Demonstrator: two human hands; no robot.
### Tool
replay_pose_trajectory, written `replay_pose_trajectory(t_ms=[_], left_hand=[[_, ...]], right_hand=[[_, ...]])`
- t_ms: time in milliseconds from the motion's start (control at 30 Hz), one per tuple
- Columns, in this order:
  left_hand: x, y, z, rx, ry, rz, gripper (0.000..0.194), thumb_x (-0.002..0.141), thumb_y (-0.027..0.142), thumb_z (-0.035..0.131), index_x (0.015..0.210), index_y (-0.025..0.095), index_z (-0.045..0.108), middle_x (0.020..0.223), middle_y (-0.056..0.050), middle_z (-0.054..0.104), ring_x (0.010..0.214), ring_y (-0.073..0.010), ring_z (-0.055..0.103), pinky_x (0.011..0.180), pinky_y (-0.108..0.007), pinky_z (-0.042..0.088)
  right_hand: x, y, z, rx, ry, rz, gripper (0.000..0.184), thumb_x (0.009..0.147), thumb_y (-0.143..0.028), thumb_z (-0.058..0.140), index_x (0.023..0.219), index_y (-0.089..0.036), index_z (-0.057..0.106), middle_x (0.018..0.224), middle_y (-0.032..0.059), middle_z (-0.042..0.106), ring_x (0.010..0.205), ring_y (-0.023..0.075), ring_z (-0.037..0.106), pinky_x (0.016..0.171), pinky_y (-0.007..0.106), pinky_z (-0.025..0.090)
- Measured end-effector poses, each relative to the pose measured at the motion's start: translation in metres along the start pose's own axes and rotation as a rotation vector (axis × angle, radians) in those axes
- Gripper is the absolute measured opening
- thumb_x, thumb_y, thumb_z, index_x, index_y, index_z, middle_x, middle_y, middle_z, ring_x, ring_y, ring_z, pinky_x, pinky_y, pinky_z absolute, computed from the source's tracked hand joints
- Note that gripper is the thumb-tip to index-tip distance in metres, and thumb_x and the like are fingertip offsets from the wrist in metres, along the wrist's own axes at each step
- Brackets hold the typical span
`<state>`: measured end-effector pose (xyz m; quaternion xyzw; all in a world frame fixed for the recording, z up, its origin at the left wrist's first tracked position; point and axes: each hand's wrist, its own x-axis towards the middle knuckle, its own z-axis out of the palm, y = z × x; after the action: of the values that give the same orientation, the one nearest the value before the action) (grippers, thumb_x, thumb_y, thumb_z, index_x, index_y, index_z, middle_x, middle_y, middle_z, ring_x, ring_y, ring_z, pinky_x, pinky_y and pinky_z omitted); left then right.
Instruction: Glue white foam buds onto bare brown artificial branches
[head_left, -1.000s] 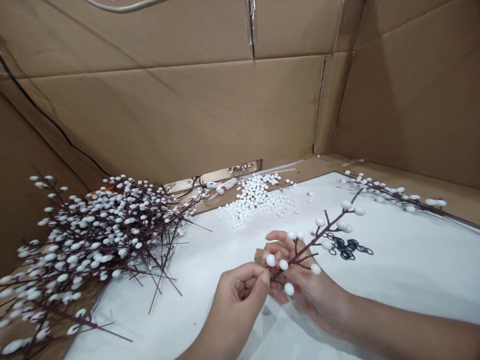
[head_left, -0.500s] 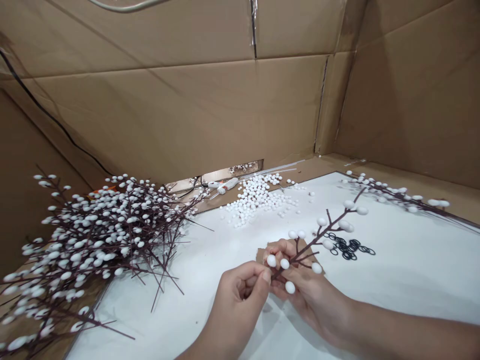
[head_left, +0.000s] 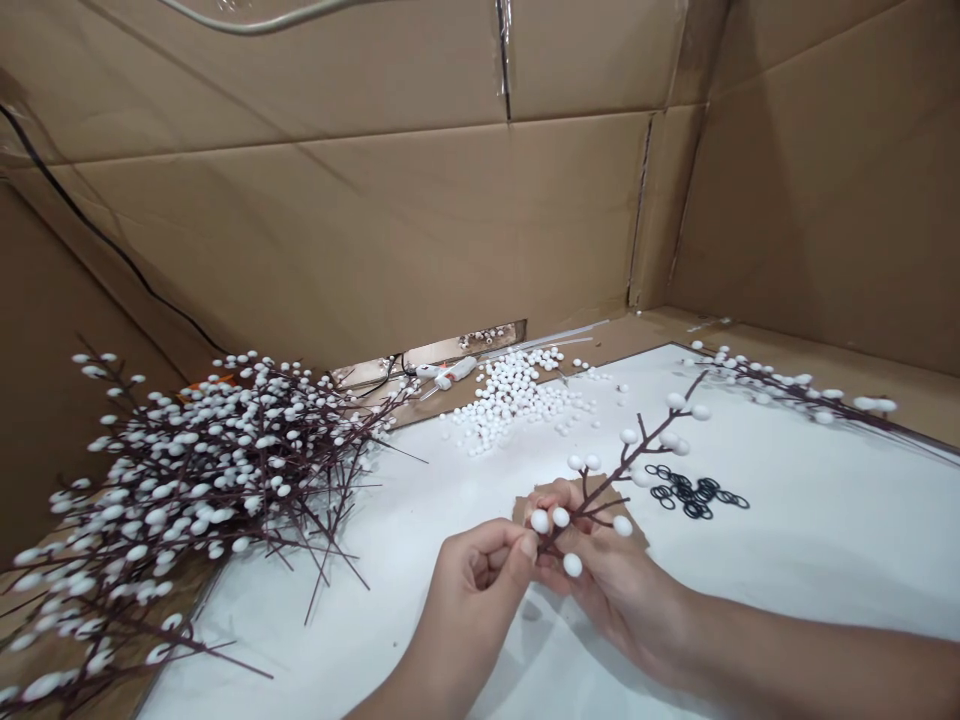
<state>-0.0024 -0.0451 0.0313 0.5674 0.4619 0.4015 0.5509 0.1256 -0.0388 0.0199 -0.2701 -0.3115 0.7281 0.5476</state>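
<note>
berry sprig (head_left: pixel 615 480) swung left | 12 berries (head_left: pixel 628 436) | left hand (head_left: pixel 472 590), right hand (head_left: pixel 607 575) grip it

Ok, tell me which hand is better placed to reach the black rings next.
Right, probably. The right hand lies closer to the black rings and only seems to support the berry branch from below, while the left hand pinches the branch's lower end and sits farther away.

I lose the branch (head_left: pixel 636 452) between the left hand (head_left: pixel 472 595) and right hand (head_left: pixel 611 580), the heap of branches (head_left: pixel 187 480) runs off the picture's left edge, and an orange scrap (head_left: pixel 196 393) behind it is mostly hidden.
</note>
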Motion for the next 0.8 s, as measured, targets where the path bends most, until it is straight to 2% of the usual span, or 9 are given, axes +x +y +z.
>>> replay_pose_trajectory(t_ms=[100,200,367,567,633,700,800], left_hand=[[0.0,0.003,0.0,-0.002,0.007,-0.01,0.036,0.075,0.048,0.055,0.072,0.015,0.071,0.048,0.0,0.058,0.034,-0.0046,0.023,0.038,-0.021,0.022],[0.0,0.003,0.0,0.0,0.002,-0.025,0.037,0.075,0.048,0.056,0.071,0.015,0.07,0.046,0.001,0.055,0.033,-0.0039,0.019,0.038,-0.022,0.021],[0.0,0.0,0.0,-0.027,0.008,-0.007,0.036,0.076,0.048,0.054,0.073,0.014,0.067,0.054,-0.001,0.061,0.035,-0.0036,0.018,0.037,-0.021,0.017],[0.0,-0.002,0.004,-0.033,0.079,0.014,0.034,0.077,0.046,0.054,0.064,0.016,0.058,0.037,0.007,0.04,0.035,-0.007,0.03,0.038,-0.02,0.024],[0.001,-0.002,0.004,-0.009,0.119,0.038,0.031,0.079,0.044,0.052,0.066,0.016,0.056,0.043,0.005,0.045,0.042,-0.0095,0.041,0.043,-0.021,0.032],[0.001,0.0,0.001,0.041,0.189,0.076,0.026,0.08,0.043,0.051,0.073,0.018,0.054,0.057,0.001,0.054,0.053,-0.0127,0.05,0.052,-0.023,0.039],[0.002,0.006,-0.003,0.272,0.303,0.237,0.021,0.078,0.039,0.054,0.091,0.022,0.054,0.086,-0.005,0.06,0.078,-0.0196,0.056,0.069,-0.031,0.043]], right_hand=[[0.001,-0.001,0.001,-0.002,0.001,0.017,0.025,0.066,-0.032,0.072,0.07,-0.019,0.051,0.076,-0.0013,0.049,0.065,0.0106,0.044,0.053,0.021,0.033],[0.001,-0.003,0.003,0.014,-0.002,0.033,0.027,0.063,-0.03,0.074,0.068,-0.019,0.05,0.074,-0.0018,0.049,0.064,0.01,0.043,0.052,0.021,0.032],[0.004,-0.005,0.004,0.022,-0.064,0.008,0.023,0.064,-0.027,0.074,0.066,-0.017,0.053,0.068,-0.0017,0.05,0.057,0.0088,0.041,0.051,0.022,0.031],[0.007,-0.005,-0.004,0.062,-0.072,0.055,0.019,0.07,-0.03,0.069,0.074,-0.018,0.056,0.066,-0.0019,0.052,0.057,0.0091,0.046,0.055,0.023,0.036],[0.008,-0.007,-0.004,0.057,-0.028,0.067,0.021,0.068,-0.03,0.071,0.074,-0.018,0.056,0.066,-0.0025,0.053,0.06,0.0106,0.049,0.059,0.025,0.039],[0.009,-0.01,-0.003,0.061,0.075,0.068,0.024,0.062,-0.028,0.076,0.072,-0.019,0.056,0.069,-0.0021,0.054,0.068,0.0126,0.053,0.066,0.026,0.042],[0.01,-0.015,-0.001,0.072,0.197,0.056,0.027,0.055,-0.024,0.079,0.069,-0.018,0.057,0.075,-0.0014,0.056,0.076,0.0124,0.055,0.074,0.024,0.043]])
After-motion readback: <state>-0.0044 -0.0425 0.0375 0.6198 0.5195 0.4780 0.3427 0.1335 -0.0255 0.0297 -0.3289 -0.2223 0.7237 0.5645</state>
